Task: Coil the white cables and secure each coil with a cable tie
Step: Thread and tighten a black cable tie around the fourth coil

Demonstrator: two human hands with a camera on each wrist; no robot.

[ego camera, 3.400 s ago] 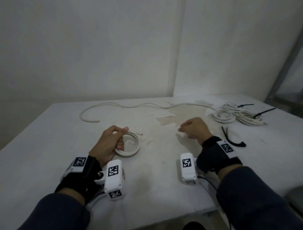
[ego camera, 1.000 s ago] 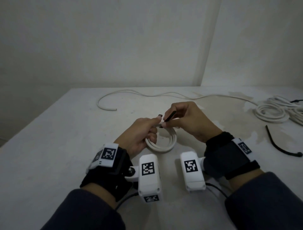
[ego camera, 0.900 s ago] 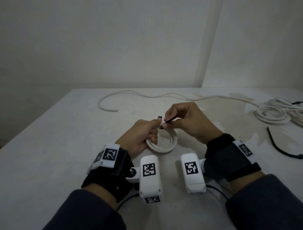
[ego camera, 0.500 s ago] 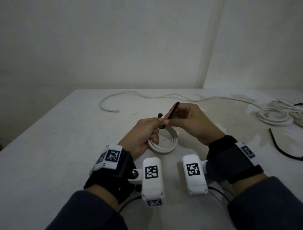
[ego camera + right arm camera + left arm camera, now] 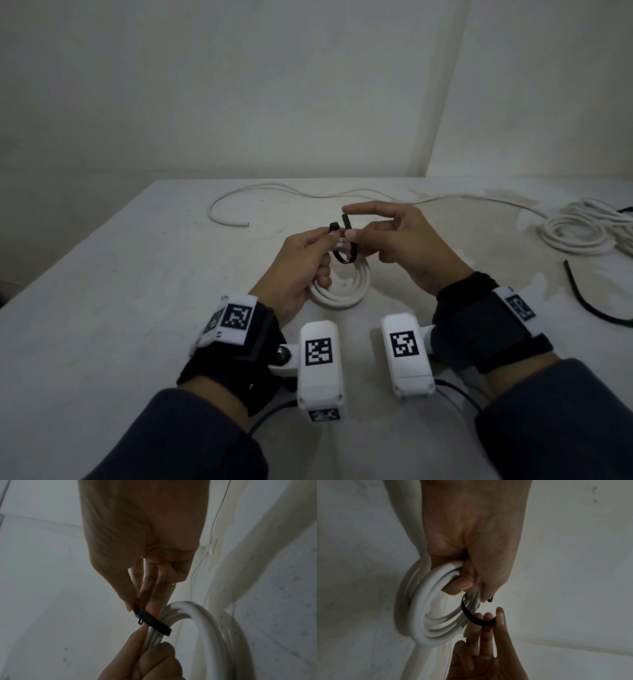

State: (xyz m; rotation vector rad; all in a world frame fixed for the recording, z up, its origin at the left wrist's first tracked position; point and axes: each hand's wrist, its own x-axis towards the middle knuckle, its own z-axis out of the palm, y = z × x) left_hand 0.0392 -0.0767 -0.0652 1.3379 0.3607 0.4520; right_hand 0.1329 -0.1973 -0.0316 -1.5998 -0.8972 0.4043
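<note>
A small white cable coil (image 5: 346, 289) is tilted up off the table, gripped at its top by my left hand (image 5: 305, 260), which also pinches the head of a black cable tie (image 5: 346, 245). The tie loops under the coil's strands (image 5: 436, 609) as a black band (image 5: 476, 616). My right hand (image 5: 387, 240) pinches the tie's free end between thumb and fingers, index finger stretched out above it. In the right wrist view the black tie (image 5: 152, 620) crosses the white strands (image 5: 193, 614) right at the fingertips (image 5: 145, 601).
A loose white cable (image 5: 308, 195) snakes along the table's far side to a pile of coiled cables (image 5: 582, 233) at the right edge. A spare black tie (image 5: 589, 298) lies near the right. The white table (image 5: 102, 308) meets walls behind.
My right hand has bent the tie's tail up and over toward the head held in my left hand, forming a loop round the coil. Earlier the coil lay flat on the table.
</note>
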